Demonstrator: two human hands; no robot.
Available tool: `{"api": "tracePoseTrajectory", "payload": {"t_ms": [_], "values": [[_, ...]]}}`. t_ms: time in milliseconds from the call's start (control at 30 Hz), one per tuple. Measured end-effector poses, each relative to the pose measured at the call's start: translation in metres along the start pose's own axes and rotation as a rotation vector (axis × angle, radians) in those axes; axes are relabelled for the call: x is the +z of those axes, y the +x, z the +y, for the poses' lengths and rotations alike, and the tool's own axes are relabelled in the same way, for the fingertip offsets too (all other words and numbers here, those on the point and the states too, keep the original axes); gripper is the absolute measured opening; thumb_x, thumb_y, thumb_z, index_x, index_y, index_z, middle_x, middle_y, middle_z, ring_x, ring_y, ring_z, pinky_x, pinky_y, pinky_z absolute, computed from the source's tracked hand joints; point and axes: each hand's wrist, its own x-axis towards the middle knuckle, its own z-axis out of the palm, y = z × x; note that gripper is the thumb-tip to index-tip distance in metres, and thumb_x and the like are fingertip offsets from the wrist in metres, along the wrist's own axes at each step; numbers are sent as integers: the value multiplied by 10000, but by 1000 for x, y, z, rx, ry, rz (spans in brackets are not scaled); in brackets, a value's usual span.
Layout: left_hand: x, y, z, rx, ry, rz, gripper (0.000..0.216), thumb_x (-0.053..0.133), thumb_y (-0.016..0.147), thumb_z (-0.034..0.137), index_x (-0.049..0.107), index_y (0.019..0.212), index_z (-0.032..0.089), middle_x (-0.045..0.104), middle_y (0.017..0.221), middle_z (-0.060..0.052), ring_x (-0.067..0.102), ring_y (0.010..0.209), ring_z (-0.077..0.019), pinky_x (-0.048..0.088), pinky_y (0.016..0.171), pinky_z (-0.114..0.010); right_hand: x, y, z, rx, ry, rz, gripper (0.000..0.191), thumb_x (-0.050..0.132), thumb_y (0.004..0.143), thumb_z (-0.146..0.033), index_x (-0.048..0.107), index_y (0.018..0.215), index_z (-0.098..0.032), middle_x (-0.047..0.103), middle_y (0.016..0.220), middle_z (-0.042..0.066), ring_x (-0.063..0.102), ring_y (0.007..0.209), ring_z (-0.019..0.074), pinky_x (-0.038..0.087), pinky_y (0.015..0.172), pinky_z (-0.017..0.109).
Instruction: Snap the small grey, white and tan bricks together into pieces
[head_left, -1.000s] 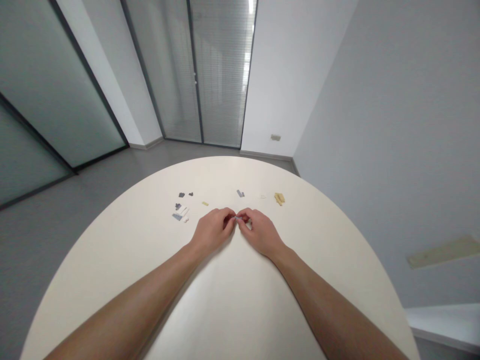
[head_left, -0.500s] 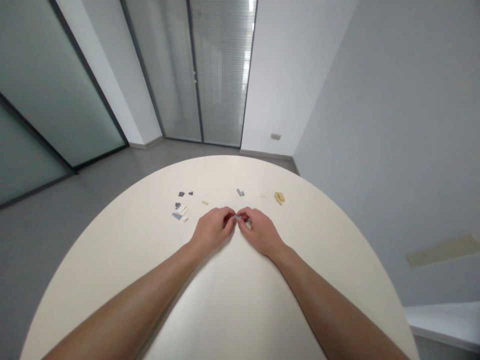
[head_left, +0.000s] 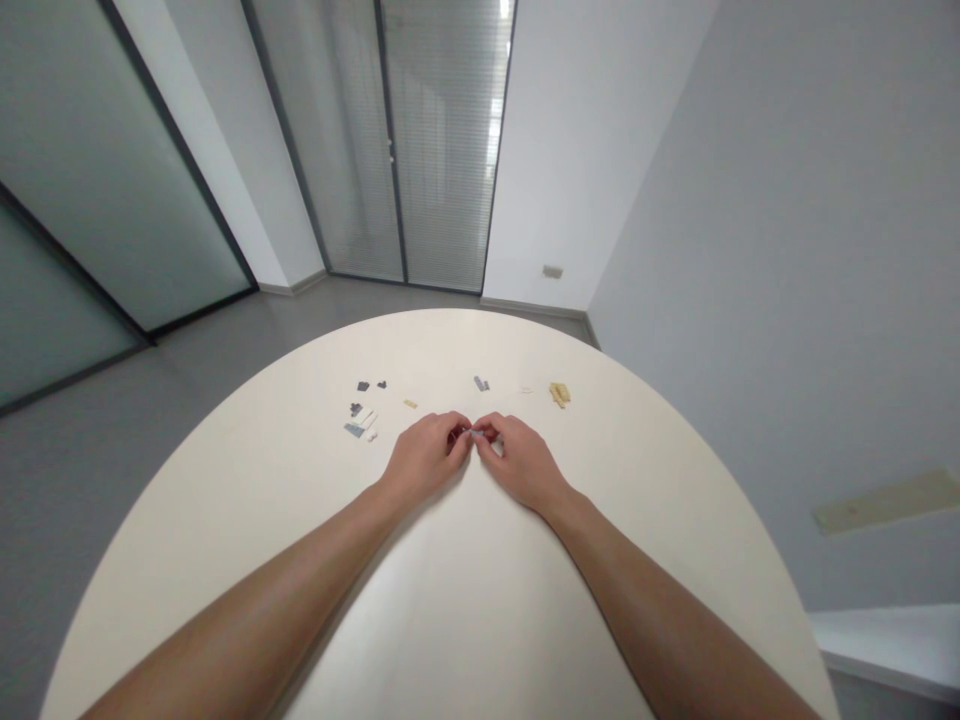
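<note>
Head view: left hand (head_left: pixel 429 450) and right hand (head_left: pixel 520 455) nearly meet over the counter (head_left: pixel 465 610), both pinched closed on a small grey piece (head_left: pixel 475 432) between them; yellow pieces (head_left: pixel 559 393) lie farther off at right, dark pieces (head_left: pixel 363 386) at left.

Smooth, softly glossy tabletop (head_left: pixel 450 620); frosted glass panel (head_left: pixel 82 130).

Left hand (head_left: pixel 424 450) and right hand (head_left: pixel 521 457) pinch a tiny grey piece (head_left: pixel 475 432) between them at the white table (head_left: pixel 465 610); beyond lie grey strips (head_left: pixel 479 383) and a yellow pile (head_left: pixel 560 393), with dark bits (head_left: pixel 363 386) off left
</note>
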Motion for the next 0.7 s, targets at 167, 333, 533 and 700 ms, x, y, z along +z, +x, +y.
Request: {"api": "tracePoseTrajectory", "payload": {"t_ms": [167,333,533,700], "values": [[0,0,0,12,1,2,187,518,929,259,696,985,240,746,958,-31,656,865,-211,438,700,-307,1,0,1,2,-1,0,125,571,943,-252,645,1042,-234,697,907,22,619,869,176,445,800,309],[1,0,-1,22,-3,-1,204,495,946,266,695,981,243,746,968,-33,654,871,-213,440,705,-311,1,0,0,2,-10,5,125,566,950,-251,645,1045,-230,695,911,24,621,872,178,446,804,309],[1,0,-1,18,-12,1,220,488,952,259,696,1023,244,747,992,-36,657,902,-215,454,734,-313,2,0,0,4,-13,14,122,565,952,-246,643,1045,-230,696,926,30,623,883,178,452,814,311],[1,0,-1,12,-16,13,201,505,946,262,695,1011,254,742,965,-22,655,874,-204,453,717,-305,1,0,-1,8,1,26,116,571,938,-226,639,1032,-232,699,937,26,628,890,176,453,820,312]]}}
